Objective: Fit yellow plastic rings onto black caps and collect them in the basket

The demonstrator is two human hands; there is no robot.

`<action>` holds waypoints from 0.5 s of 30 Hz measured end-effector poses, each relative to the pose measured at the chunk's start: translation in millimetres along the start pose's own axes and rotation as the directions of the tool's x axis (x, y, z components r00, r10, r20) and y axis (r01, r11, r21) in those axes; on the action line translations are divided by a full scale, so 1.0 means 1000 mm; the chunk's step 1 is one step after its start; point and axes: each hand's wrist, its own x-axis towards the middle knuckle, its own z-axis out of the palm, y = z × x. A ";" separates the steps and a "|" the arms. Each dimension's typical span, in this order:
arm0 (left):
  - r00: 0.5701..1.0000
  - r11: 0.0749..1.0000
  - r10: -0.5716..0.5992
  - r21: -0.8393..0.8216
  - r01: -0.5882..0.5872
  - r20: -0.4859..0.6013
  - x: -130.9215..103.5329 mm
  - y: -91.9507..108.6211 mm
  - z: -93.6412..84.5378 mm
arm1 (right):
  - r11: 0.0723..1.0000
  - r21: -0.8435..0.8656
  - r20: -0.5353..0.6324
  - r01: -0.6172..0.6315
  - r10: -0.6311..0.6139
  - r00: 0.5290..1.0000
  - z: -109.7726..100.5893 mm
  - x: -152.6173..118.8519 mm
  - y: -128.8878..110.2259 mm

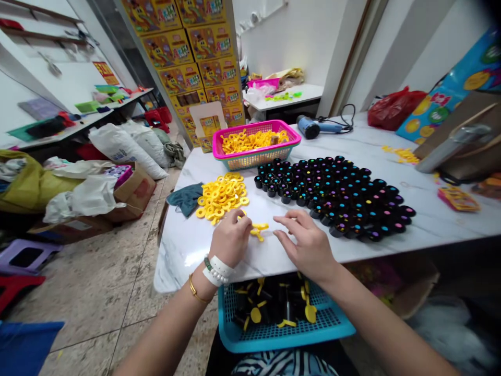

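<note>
Dozens of black cylinders (332, 194) — right of centre — seem left to do; black-and-yellow pieces (255, 315) in the blue basket (254, 344), bottom centre, look finished. Mid-frame, the left hand (230, 237) seemingly pinches a yellow piece (243, 212); the right hand (307, 243) — fingers parted — looks empty.

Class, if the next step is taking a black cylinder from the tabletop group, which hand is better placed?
Probably the right hand: it is open and nearer the black cylinders. The left hand is beside the yellow ring pieces.
</note>
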 end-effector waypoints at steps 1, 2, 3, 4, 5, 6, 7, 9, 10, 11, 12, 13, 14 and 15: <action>0.999 0.999 0.039 -0.020 -0.038 0.026 0.002 0.007 -0.003 | 0.997 -0.073 0.017 0.023 -0.021 1.000 0.003 0.003 0.000; 0.996 0.996 0.071 -0.059 -0.068 0.050 0.004 0.015 -0.005 | 0.991 -0.131 0.048 0.039 -0.033 0.998 0.005 0.004 0.002; 0.993 0.989 0.097 -0.115 -0.088 0.072 0.006 0.023 -0.007 | 0.984 -0.170 0.078 0.045 -0.032 0.996 0.008 0.004 0.003; 0.989 0.979 0.114 -0.182 -0.096 0.091 0.009 0.031 -0.007 | 0.981 -0.188 0.095 0.038 -0.020 0.995 0.010 0.002 0.006; 0.987 0.963 0.122 -0.253 -0.091 0.109 0.012 0.037 -0.005 | 0.982 -0.186 0.098 0.017 0.002 0.995 0.012 0.000 0.010; 0.985 0.944 0.120 -0.322 -0.074 0.125 0.017 0.042 -0.002 | 0.987 -0.163 0.090 -0.017 0.032 0.995 0.013 -0.004 0.014; 0.985 0.925 0.107 -0.378 -0.050 0.133 0.024 0.044 0.003 | 0.991 -0.121 0.078 -0.057 0.067 0.995 0.014 -0.007 0.018; 0.993 0.907 0.039 -0.422 0.011 0.110 0.042 0.045 0.017 | 0.992 0.001 0.075 -0.124 0.124 0.989 0.011 -0.015 0.025; 0.996 0.911 -0.002 -0.412 0.038 0.086 0.052 0.043 0.026 | 0.987 0.064 0.093 -0.147 0.141 0.986 0.009 -0.019 0.028; 0.997 0.921 -0.037 -0.385 0.058 0.062 0.063 0.041 0.036 | 0.980 0.114 0.117 -0.166 0.152 0.981 0.006 -0.023 0.030; 0.997 0.933 -0.056 -0.352 0.073 0.058 0.073 0.039 0.045 | 0.972 0.148 0.141 -0.183 0.162 0.977 0.002 -0.026 0.030; 0.995 0.944 -0.073 -0.316 0.092 0.072 0.082 0.038 0.055 | 0.966 0.164 0.164 -0.199 0.173 0.971 -0.002 -0.030 0.030; 0.991 0.954 -0.089 -0.279 0.113 0.097 0.090 0.037 0.063 | 0.962 0.166 0.181 -0.216 0.186 0.966 -0.006 -0.034 0.028; 0.986 0.961 -0.110 -0.242 0.137 0.123 0.097 0.038 0.071 | 0.959 0.161 0.188 -0.232 0.201 0.961 -0.009 -0.039 0.027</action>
